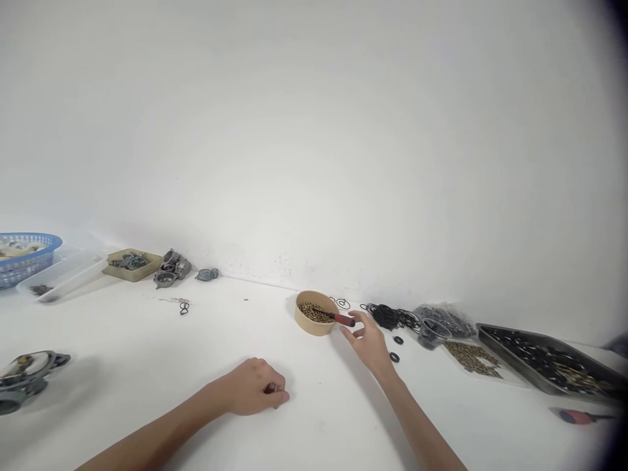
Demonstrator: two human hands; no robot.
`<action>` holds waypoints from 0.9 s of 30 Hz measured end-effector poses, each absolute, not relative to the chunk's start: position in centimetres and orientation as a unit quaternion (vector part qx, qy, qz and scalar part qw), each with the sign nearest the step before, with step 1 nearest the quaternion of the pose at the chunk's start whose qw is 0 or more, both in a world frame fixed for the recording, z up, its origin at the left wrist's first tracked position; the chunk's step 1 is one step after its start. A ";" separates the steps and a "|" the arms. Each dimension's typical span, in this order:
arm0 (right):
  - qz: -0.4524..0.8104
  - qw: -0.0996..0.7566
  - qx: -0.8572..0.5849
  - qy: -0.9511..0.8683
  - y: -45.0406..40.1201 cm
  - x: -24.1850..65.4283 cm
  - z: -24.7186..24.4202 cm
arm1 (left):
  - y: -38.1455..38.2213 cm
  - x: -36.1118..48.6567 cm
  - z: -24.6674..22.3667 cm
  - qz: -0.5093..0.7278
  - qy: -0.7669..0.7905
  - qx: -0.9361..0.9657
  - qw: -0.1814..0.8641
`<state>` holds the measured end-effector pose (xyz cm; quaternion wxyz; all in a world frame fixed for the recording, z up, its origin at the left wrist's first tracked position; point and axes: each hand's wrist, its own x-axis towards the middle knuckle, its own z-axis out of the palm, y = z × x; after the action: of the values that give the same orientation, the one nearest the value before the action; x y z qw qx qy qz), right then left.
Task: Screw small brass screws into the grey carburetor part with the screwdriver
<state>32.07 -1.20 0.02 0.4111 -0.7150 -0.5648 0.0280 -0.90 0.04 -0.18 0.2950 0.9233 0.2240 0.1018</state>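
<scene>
Head view: your right hand spreads wide, fingertips at the red handle propped in the bowl for easy reach; your left hand rests curled, contents hidden.

A red-handled tool rests tilted in a tan bowl of brass screws.
</scene>
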 end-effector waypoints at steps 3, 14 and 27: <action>0.046 0.390 -0.732 -0.557 -1.5 32.1 -0.3 | 0.0 -0.9 -0.2 0.099 0.227 0.924 0.292; 0.142 0.155 -0.827 -0.522 -2.4 30.8 -0.5 | -1.1 -3.0 3.5 0.101 0.247 0.948 0.175; 0.138 0.125 -0.820 -0.542 -2.6 30.6 -0.4 | 1.6 -23.7 4.2 0.211 0.543 0.806 -0.107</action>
<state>30.64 -2.59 -0.42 0.1255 -0.8197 -0.5416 0.1383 -23.70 1.64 4.15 -0.1067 0.8058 0.5429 0.2109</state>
